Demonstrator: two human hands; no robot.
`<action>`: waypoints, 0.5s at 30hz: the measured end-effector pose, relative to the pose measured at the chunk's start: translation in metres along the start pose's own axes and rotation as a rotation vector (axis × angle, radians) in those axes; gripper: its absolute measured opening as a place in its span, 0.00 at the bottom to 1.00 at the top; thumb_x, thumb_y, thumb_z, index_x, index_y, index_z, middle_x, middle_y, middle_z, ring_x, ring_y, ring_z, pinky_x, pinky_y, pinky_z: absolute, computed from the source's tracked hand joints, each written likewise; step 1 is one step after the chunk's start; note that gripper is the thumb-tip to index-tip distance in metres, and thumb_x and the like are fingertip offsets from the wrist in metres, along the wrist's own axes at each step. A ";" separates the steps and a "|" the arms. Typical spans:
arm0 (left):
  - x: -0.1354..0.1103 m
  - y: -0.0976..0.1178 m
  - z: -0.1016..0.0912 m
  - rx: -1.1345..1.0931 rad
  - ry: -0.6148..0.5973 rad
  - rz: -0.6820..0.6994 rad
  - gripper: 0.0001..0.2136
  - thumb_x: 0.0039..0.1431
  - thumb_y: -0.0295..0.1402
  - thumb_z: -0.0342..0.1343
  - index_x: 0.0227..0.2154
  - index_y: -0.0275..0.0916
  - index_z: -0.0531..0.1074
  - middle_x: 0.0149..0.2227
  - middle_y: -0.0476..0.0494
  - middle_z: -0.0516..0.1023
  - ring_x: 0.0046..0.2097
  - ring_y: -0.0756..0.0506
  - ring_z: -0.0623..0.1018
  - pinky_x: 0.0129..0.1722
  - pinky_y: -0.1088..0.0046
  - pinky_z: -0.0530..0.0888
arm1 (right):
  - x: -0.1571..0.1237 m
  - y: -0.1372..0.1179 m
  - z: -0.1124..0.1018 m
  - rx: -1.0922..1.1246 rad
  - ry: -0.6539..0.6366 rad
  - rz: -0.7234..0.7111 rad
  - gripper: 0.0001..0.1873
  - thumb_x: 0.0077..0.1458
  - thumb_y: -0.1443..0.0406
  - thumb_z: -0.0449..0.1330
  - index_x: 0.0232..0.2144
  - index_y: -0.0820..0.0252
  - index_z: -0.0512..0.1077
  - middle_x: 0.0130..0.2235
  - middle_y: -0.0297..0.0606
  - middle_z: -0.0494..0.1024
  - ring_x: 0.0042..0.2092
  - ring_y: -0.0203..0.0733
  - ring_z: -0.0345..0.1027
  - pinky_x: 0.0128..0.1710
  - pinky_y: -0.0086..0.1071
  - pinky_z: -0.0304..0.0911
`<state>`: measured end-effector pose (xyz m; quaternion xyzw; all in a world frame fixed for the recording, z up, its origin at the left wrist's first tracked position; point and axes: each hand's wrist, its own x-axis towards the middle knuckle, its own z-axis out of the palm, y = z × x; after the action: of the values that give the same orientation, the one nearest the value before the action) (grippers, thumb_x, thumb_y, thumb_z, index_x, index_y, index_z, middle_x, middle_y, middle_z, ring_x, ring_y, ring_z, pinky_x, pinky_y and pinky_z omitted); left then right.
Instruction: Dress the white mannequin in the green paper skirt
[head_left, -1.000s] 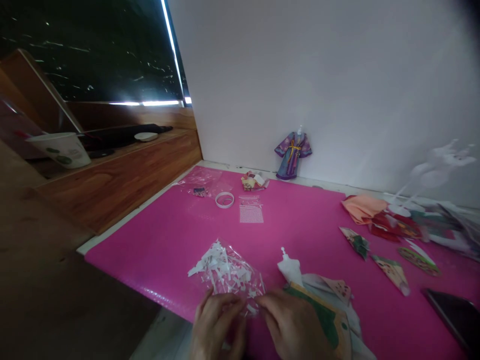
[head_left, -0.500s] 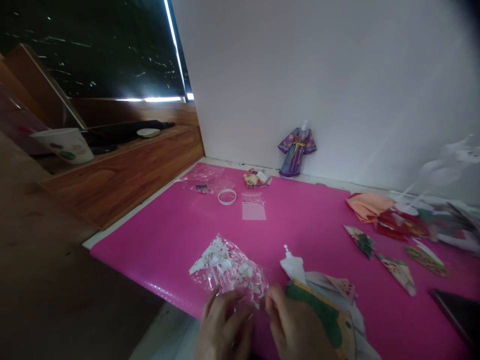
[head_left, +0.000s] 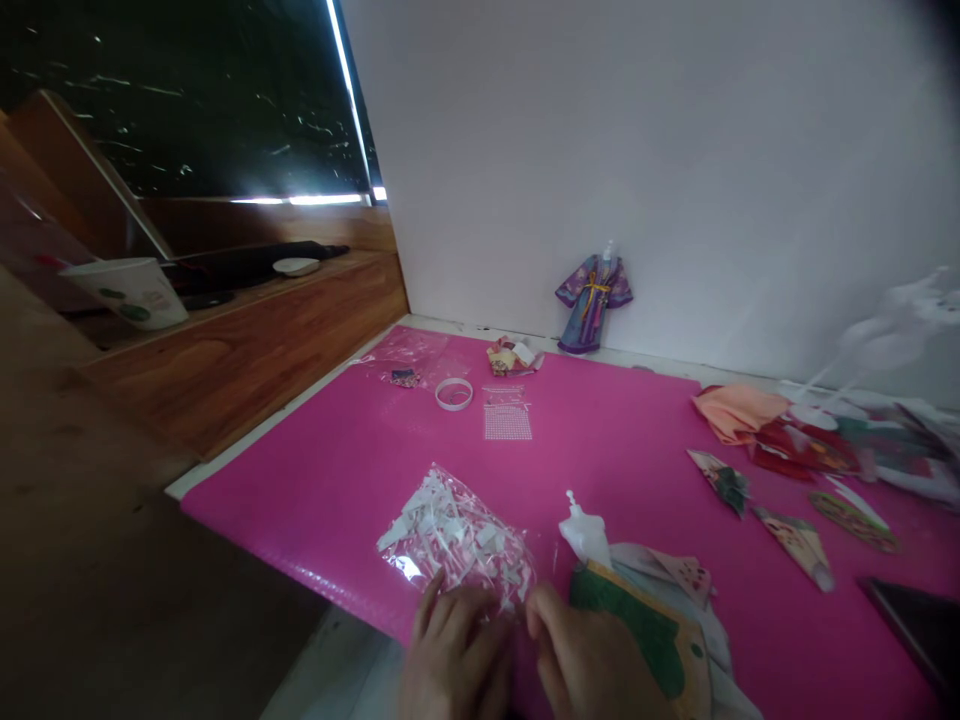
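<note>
A clear plastic bag (head_left: 450,530) full of small white pieces lies on the pink tabletop at the lower middle. My left hand (head_left: 459,650) is closed at its near edge, fingertips bent down onto the plastic. At the bag's near right corner my right hand (head_left: 589,650) is closed, thumb and forefinger pinched together; the exact grip is partly hidden by the fingers. Just beyond and right of that hand lies a white doll-like mannequin (head_left: 585,535) in a green and tan garment (head_left: 630,610), which the right hand partly covers.
Behind the bag are a white ring-shaped roll (head_left: 454,394) and a sheet of small beads (head_left: 508,421). A purple miniature robe (head_left: 592,303) leans on the wall. Fabric pieces (head_left: 739,412) lie at the right, near a dark flat object (head_left: 911,635). A paper cup (head_left: 135,293) stands on the left ledge.
The bag has flattened slightly and shifted a little, with a bright reflection now on its left side. Both hands have moved only slightly at its near edge.
</note>
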<state>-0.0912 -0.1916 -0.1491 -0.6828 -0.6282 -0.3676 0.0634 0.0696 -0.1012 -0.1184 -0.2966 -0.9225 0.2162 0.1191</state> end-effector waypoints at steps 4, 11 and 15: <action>-0.001 -0.002 0.003 0.033 -0.016 0.016 0.13 0.59 0.28 0.53 0.43 0.48 0.76 0.40 0.47 0.78 0.43 0.43 0.77 0.57 0.50 0.64 | 0.001 0.001 0.002 -0.013 -0.012 0.003 0.15 0.43 0.76 0.50 0.34 0.55 0.64 0.24 0.30 0.78 0.24 0.40 0.74 0.23 0.32 0.46; -0.004 -0.006 0.009 0.027 -0.013 0.018 0.14 0.60 0.29 0.51 0.45 0.48 0.76 0.38 0.45 0.77 0.41 0.43 0.77 0.58 0.49 0.62 | 0.002 -0.001 0.000 0.008 -0.039 0.049 0.15 0.44 0.75 0.49 0.34 0.55 0.64 0.24 0.31 0.77 0.25 0.42 0.74 0.24 0.32 0.48; -0.005 -0.007 0.009 0.006 -0.014 0.026 0.13 0.59 0.29 0.51 0.43 0.47 0.76 0.39 0.45 0.77 0.41 0.44 0.76 0.59 0.50 0.62 | 0.002 -0.002 -0.002 0.032 -0.021 0.038 0.14 0.45 0.74 0.49 0.34 0.55 0.64 0.24 0.32 0.77 0.24 0.41 0.74 0.24 0.31 0.48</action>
<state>-0.0930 -0.1893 -0.1614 -0.6933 -0.6208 -0.3601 0.0656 0.0681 -0.1006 -0.1154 -0.3100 -0.9144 0.2360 0.1101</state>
